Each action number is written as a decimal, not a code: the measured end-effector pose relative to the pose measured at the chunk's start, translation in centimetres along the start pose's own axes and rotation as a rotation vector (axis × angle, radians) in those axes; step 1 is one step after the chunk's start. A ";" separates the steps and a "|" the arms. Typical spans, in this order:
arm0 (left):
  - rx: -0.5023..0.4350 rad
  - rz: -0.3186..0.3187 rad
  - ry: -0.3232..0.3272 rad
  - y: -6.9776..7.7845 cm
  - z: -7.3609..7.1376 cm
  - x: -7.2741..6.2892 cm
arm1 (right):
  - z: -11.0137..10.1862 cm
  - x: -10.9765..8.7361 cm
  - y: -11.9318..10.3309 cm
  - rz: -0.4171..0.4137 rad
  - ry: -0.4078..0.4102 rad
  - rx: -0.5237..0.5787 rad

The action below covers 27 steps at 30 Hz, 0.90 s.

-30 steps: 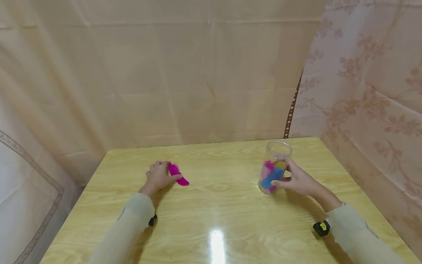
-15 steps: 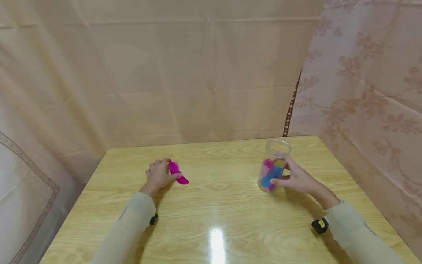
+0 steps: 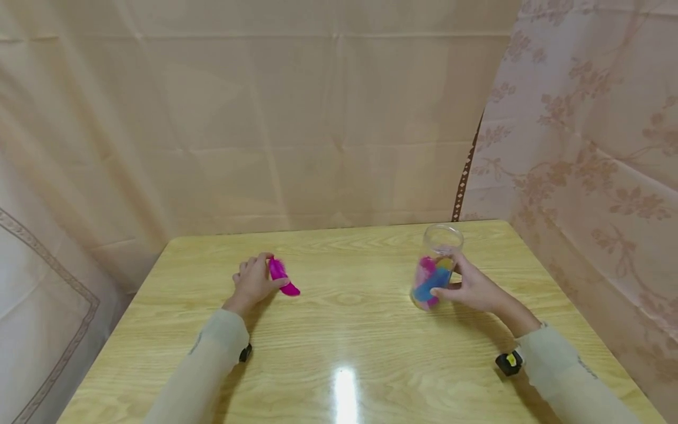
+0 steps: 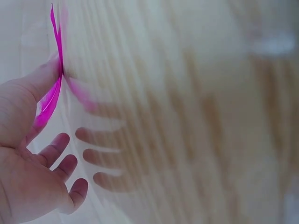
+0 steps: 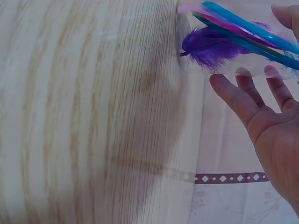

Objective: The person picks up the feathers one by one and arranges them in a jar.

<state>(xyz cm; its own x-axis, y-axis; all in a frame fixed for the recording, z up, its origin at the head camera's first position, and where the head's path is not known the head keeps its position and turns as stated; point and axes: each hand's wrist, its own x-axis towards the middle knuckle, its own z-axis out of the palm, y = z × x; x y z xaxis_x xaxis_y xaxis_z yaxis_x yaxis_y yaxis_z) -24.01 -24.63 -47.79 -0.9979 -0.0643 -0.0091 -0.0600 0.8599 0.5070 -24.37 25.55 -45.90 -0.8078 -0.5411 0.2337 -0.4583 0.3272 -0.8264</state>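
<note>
My left hand (image 3: 253, 281) is low over the left part of the table, holding a magenta feather (image 3: 289, 289) between thumb and index finger. In the left wrist view the feather (image 4: 52, 100) stands edge-on by the thumb, and the other fingers are spread apart from it. On the right, my right hand (image 3: 475, 287) grips a clear cylindrical jar (image 3: 435, 253), thumb on the near side and fingers round the far side. The jar stands upright, its top uncovered. Inside are blue, pink and yellow feathers; the right wrist view also shows a purple feather (image 5: 208, 46) through the wall.
Both hands work over a light wood-grain table (image 3: 328, 330) with a bright reflection near its front. A beige curtain (image 3: 318, 129) hangs along the back edge, and a floral cloth (image 3: 593, 153) on the right. Black devices (image 3: 509, 363) sit at the wrists.
</note>
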 end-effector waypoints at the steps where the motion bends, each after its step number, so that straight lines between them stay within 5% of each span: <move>1: 0.000 0.004 0.001 -0.1 0.0 0.0 | 0.0 0.0 0.0 0.003 0.002 -0.001; 27: -0.065 0.031 0.033 0.4 0.3 0.5 | 0.0 0.1 -0.3 0.010 -0.012 0.019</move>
<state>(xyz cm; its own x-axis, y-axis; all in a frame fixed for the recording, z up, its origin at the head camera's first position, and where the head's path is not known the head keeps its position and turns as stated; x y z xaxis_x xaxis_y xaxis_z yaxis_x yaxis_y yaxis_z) -24.51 -24.10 -47.87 -0.9979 -0.0553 0.0352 -0.0260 0.8268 0.5619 -24.27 25.40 -45.67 -0.8078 -0.5471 0.2194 -0.4429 0.3177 -0.8384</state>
